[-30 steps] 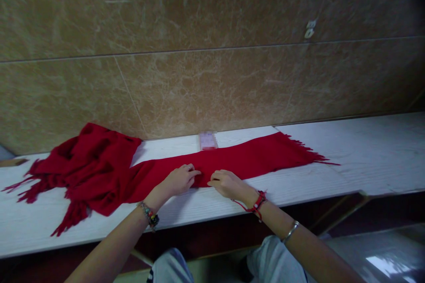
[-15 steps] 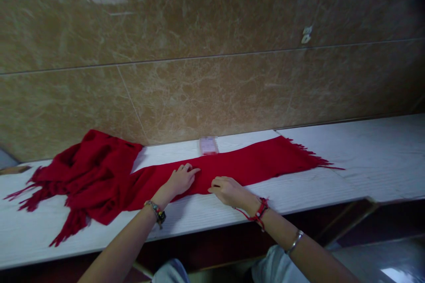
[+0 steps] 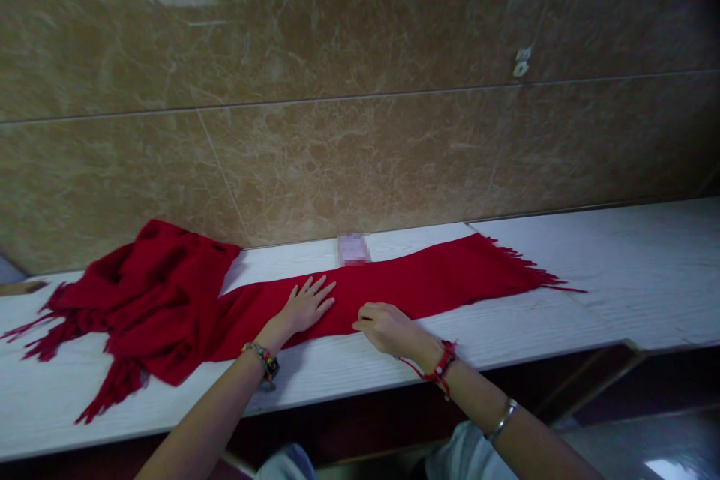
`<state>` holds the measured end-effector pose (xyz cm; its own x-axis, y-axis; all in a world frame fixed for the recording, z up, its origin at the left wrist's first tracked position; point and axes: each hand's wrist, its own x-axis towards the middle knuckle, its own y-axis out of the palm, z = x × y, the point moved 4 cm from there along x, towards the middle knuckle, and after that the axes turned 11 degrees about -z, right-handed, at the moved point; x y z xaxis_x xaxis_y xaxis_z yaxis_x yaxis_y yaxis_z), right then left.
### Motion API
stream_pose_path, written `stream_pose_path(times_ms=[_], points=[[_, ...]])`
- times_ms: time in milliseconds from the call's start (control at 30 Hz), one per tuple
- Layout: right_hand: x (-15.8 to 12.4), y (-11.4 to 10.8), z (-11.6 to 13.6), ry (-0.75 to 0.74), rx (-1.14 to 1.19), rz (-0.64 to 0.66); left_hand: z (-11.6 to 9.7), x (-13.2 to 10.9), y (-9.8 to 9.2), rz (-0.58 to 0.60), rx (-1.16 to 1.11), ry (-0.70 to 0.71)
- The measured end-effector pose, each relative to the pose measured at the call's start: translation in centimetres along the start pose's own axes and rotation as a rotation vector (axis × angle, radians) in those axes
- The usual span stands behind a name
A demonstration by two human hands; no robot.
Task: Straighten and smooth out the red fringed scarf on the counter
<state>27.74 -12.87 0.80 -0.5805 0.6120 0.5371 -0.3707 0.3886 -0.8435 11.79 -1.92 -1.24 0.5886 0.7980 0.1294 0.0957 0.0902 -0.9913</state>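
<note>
A red fringed scarf point(image 3: 427, 277) lies along a white wood-grain bench top. Its right part is spread flat in a long strip, with the fringe pointing right; the left part is bunched in a loose heap with tassels trailing. My left hand point(image 3: 307, 306) rests palm down on the strip with its fingers spread. Close beside it, my right hand point(image 3: 385, 324) has its fingers closed in a pinch on the near edge of the scarf.
Behind the bench top point(image 3: 630, 270) rises a brown marbled tile wall point(image 3: 360, 157). A small pale blurred packet point(image 3: 353, 249) sits between scarf and wall. The near edge drops to dark open compartments point(image 3: 349, 420). A small white fitting point(image 3: 522, 62) is on the wall.
My left hand's fingers have spread out flat on the scarf, from a more bent pose. My right hand stays at the near edge, nearly unmoved.
</note>
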Motion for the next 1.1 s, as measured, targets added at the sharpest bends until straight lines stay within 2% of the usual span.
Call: stream_pose_path(times_ms=[100, 267, 467, 533, 600, 733, 867, 933, 1100], points=[[0.0, -0.2, -0.1, 0.043, 0.055, -0.011, 1.9, 0.4, 0.4, -0.033, 0.026, -0.159], [-0.1, -0.6, -0.8, 0.172, 0.116, -0.063, 2.4, 0.4, 0.4, -0.085, 0.053, -0.168], [-0.8, 0.4, -1.3, 0.233, 0.015, 0.099, 1.5, 0.2, -0.3, -0.101, 0.047, -0.177], [-0.8, 0.4, -1.3, 0.242, 0.016, 0.103, 1.2, 0.0, -0.7, -0.147, 0.04, -0.132], [-0.8, 0.2, -1.4, 0.247, 0.025, 0.089, 0.6, -0.6, -1.0, -0.17, 0.021, -0.027], [-0.6, 0.3, -1.2, 0.202, 0.067, 0.065, -0.3, -2.7, -1.4, -0.064, -0.054, 0.169], [-0.4, 0.6, -1.0, 0.123, 0.122, 0.011, -0.1, -4.8, -2.0, -0.009, -0.068, 0.224], [-0.4, 0.7, -0.9, 0.093, 0.145, -0.016, 0.0, -5.3, -2.5, -0.023, -0.069, 0.265], [-0.2, 0.4, -0.7, 0.022, 0.137, -0.107, -1.0, -5.9, -3.9, -0.142, -0.074, 0.417]])
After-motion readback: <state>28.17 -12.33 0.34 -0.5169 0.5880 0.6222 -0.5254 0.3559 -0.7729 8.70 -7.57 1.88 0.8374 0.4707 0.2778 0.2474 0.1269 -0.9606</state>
